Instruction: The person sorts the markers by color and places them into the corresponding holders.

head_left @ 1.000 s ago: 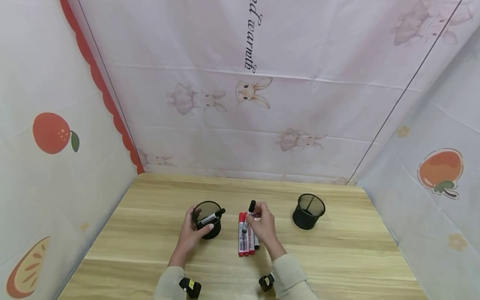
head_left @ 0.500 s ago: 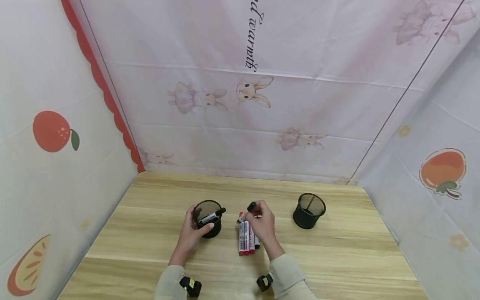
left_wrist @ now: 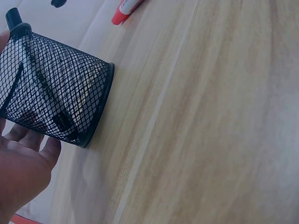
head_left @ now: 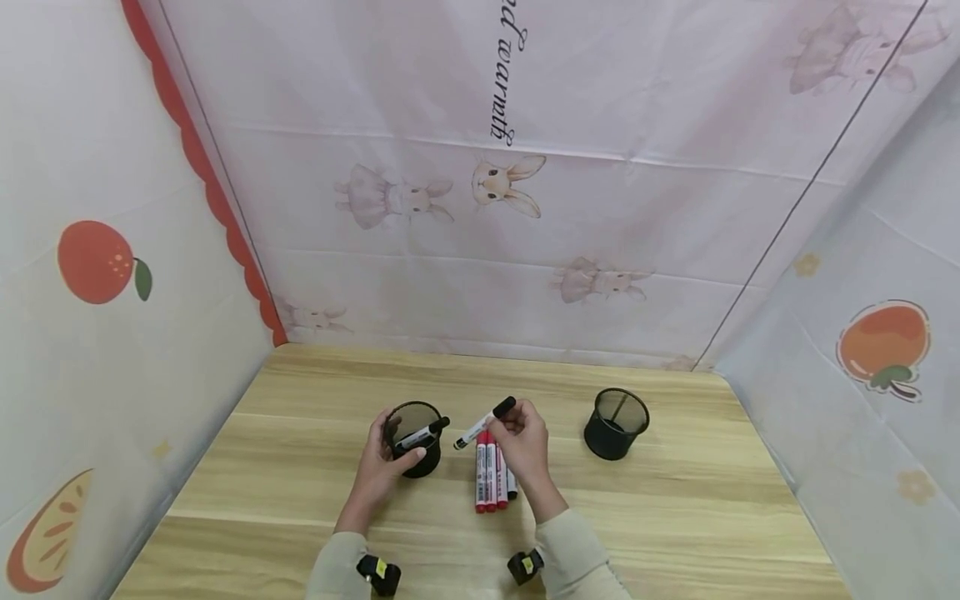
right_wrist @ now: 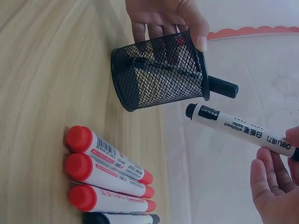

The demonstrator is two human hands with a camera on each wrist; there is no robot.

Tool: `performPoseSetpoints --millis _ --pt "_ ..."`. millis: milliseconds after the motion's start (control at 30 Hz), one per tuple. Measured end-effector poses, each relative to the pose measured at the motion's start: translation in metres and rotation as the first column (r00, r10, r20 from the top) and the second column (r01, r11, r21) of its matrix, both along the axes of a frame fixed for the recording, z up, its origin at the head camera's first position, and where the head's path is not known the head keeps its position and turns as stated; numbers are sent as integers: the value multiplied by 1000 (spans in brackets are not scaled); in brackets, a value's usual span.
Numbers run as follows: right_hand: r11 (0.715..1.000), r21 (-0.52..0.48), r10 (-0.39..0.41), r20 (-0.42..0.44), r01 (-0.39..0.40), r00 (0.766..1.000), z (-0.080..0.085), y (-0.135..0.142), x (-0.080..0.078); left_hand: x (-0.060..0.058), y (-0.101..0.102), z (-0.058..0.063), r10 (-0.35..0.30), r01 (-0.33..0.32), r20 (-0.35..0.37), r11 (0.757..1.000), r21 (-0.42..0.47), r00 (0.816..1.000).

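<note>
Appears partly done, with one capped marker (head_left: 417, 437) leaning in the left mesh cup (head_left: 424, 465) gripped by the left hand (head_left: 378, 464), another black marker (head_left: 478, 427) pinched by the right hand (head_left: 527, 448) just right of it, and three red markers (head_left: 491, 479) plus one dark-ended marker (head_left: 512, 485) left lying on the table (head_left: 675, 508).

Rabbit-printed backdrop (head_left: 480, 242) behind wooden table (head_left: 697, 500); its faint lower-left figure (head_left: 318, 318) is probably another rabbit.

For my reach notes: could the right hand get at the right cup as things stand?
Likely yes: nothing stands between the right hand and the right cup, though the marker that hand holds might need setting down first.
</note>
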State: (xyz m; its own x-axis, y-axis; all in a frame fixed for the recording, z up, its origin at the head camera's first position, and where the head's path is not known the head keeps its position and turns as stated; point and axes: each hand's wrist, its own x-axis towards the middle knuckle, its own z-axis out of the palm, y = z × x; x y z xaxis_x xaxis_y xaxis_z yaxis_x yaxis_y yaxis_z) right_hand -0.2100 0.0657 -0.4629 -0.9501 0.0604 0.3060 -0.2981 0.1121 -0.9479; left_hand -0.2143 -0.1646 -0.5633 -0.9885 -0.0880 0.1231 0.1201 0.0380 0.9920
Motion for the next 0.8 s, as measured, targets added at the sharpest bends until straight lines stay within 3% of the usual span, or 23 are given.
performPoseSetpoints --millis 800 --pt "994 -107 30 -5 -30 1000 6 -6 2 0 0 -1 4 -4 21 1000 -4 1000"
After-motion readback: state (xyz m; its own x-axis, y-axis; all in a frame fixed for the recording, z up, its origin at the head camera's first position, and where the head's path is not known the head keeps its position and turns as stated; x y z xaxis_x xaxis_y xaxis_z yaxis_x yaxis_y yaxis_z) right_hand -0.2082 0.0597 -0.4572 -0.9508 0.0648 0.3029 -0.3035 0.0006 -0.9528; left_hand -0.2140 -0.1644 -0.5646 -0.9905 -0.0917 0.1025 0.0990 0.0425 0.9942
